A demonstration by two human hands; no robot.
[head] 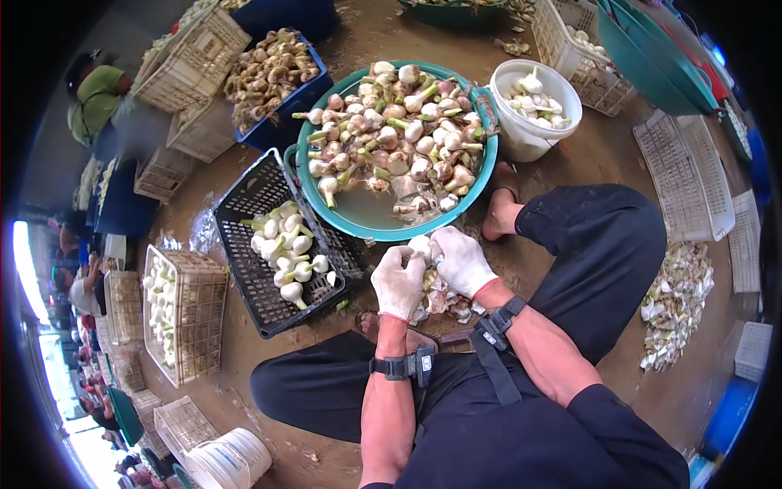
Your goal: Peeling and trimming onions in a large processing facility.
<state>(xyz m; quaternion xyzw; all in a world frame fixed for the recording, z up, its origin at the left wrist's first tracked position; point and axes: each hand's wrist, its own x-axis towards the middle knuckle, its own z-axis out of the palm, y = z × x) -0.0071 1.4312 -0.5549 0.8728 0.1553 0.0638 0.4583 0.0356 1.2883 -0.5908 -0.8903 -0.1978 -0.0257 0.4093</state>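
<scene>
My left hand (398, 281) and my right hand (462, 261), both in white knit gloves, hold one white garlic bulb (420, 246) between them, just below the near rim of a round teal tub (391, 235). Unpeeled garlic bulbs (388, 137) with short green stems fill most of that tub, with cloudy water at its near side. To the left, a black plastic crate (244, 287) holds cleaned white garlic bulbs (287, 244). Garlic skins (449, 299) lie under my hands, between my feet. My fingers hide part of the held bulb.
A white bucket (525, 143) with garlic stands right of the tub. A blue crate (317, 70) of dirty garlic is behind it, left. A white crate (195, 312) of garlic stands at left, a peelings heap (677, 305) at right. A person in green (98, 101) is at upper left.
</scene>
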